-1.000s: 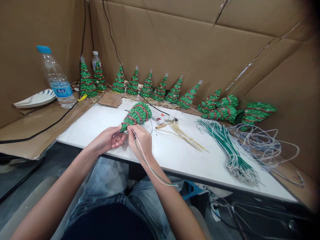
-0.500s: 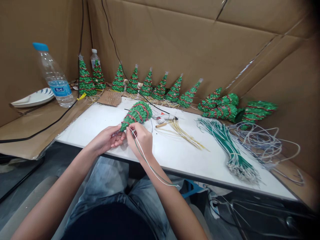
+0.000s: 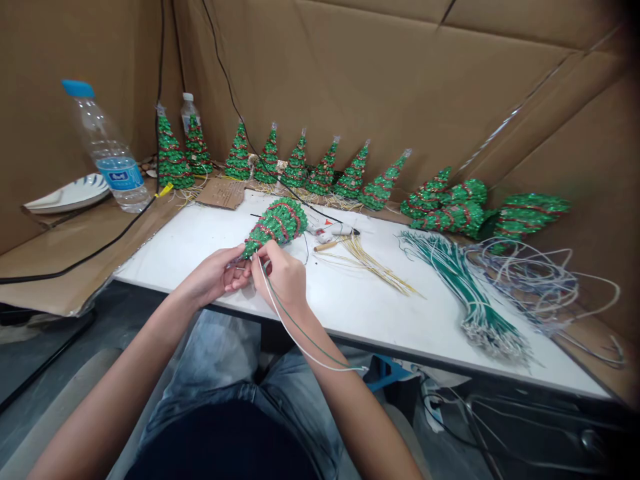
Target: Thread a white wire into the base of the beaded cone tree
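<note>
A small green Christmas tree (image 3: 279,220) with red garland lies tilted over the white board, its narrow tip toward me. My left hand (image 3: 220,273) is closed around that tip, with thumb and fingers pinching it. Close beside it, my right hand (image 3: 281,275) pinches the end of a green and white wire pair (image 3: 295,335) against the tip. The wires run down over my right forearm to a small white plug. My fingers hide the exact spot where wire and tree meet.
Several finished trees (image 3: 297,160) stand along the cardboard wall; others lie at the right. A glue gun (image 3: 335,230), yellow wires (image 3: 380,267), a green wire bundle (image 3: 450,287) and tangled white wire (image 3: 540,280) rest rightward. A water bottle (image 3: 117,170) stands left. Black cable (image 3: 95,260) crosses there.
The view has shifted slightly. Both hands stay at the tree's tip, and the loose wires bow out a little further to the right over my forearm.
</note>
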The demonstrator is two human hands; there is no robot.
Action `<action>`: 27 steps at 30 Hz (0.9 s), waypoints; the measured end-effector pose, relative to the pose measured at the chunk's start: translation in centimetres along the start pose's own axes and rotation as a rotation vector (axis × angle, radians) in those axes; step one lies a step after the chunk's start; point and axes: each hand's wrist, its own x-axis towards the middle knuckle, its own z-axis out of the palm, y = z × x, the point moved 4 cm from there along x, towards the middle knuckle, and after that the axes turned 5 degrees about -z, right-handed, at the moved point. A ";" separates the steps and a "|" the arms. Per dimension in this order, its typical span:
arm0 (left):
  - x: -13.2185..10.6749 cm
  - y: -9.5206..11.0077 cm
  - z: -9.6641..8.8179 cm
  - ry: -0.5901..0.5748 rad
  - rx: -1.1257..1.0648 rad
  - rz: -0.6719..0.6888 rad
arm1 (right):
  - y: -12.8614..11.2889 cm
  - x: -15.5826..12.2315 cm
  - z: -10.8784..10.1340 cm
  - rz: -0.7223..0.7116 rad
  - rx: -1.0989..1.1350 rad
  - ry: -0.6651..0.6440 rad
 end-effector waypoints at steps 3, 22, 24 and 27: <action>0.0 0.0 0.2 0.020 0.026 0.007 | 0.0 0.0 0.1 0.020 0.011 -0.027; -0.1 -0.1 0.2 0.065 0.065 0.014 | 0.2 -0.1 -0.1 0.044 0.042 0.033; 0.0 -0.1 0.1 0.058 0.055 0.008 | 0.2 0.0 -0.3 0.043 0.043 0.053; 0.0 -0.1 0.1 0.038 0.048 0.010 | 0.2 0.0 -0.4 0.027 0.048 0.069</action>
